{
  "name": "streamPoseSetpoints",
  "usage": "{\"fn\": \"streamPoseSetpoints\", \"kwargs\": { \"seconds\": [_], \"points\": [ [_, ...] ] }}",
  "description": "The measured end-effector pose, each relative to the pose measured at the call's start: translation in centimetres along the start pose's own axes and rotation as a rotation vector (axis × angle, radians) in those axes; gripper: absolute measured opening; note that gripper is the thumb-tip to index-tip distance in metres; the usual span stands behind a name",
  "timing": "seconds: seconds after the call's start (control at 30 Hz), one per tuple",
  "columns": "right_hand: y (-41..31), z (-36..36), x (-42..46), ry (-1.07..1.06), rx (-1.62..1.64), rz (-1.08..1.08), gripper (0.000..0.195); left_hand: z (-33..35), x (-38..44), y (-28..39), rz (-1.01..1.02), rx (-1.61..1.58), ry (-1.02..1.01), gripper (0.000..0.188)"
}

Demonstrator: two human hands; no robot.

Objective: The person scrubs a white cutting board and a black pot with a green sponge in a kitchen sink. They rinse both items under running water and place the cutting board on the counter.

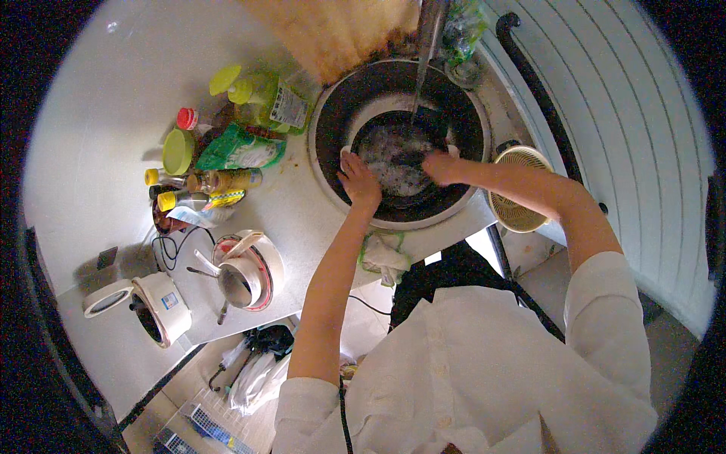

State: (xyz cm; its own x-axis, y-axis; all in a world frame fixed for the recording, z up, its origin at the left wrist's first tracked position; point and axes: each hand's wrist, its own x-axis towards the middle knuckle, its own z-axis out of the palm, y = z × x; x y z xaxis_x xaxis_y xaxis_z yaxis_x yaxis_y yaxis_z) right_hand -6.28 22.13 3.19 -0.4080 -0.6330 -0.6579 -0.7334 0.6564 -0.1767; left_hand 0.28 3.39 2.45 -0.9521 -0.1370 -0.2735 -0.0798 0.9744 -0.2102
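A round sink (485,122) is set in the counter before me, with a dark round pot or pan (397,196) of foamy water inside it. Water runs in a thin stream from the faucet (432,28) into this vessel. My left hand (361,180) rests at its left rim, over a light handle, fingers spread a little. My right hand (444,168) is at the right side of the vessel, fingers curled beside something dark in the foam; whether it grips this cannot be told. A light cloth (383,254) hangs at the sink's front edge.
Left of the sink stand a yellow-green pump bottle (264,105), a green bag (241,148) and several yellow-capped bottles (176,200). Stacked bowls (275,261) and a white rice cooker (178,309) are nearer. A woven basket (519,224) sits to the right, beside a ribbed white panel (624,113).
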Motion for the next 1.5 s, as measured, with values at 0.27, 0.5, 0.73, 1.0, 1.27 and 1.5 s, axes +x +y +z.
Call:
{"fn": "streamPoseSetpoints", "kwargs": {
  "seconds": [0.27, 0.5, 0.73, 1.0, 1.27, 1.5],
  "points": [
    [3.7, -4.5, 3.6, 0.858, 0.009, 0.187, 0.017, 0.2, -0.3, 0.0, -0.084, -0.104, 0.037, 0.062],
    [1.5, -4.9, 7.5, 0.807, 1.322, 0.149, 0.021, -3.0, -0.2, -0.4, 0.028, -0.249, 0.154, 0.05],
    [0.1, -8.3, 1.7, 0.328, 2.558, 0.122, 0.017, -6.2, 4.2, 2.8, 0.008, -1.583, 0.152, 0.041],
    [0.5, -9.5, -2.1, 0.35, 2.663, 0.265, 0.022, -8.3, 7.9, 7.4, 0.318, -1.103, 0.276, 0.028],
    [0.8, -10.0, 2.2, 0.759, 2.22, 0.42, 0.023, -9.3, 10.7, 7.7, -0.076, -1.771, -0.151, 0.027],
    [1.2, -9.0, 7.4, 1.436, 1.392, 0.321, 0.023, -13.5, 7.5, 6.7, -0.188, -2.542, -0.505, 0.033]
  ]
}}
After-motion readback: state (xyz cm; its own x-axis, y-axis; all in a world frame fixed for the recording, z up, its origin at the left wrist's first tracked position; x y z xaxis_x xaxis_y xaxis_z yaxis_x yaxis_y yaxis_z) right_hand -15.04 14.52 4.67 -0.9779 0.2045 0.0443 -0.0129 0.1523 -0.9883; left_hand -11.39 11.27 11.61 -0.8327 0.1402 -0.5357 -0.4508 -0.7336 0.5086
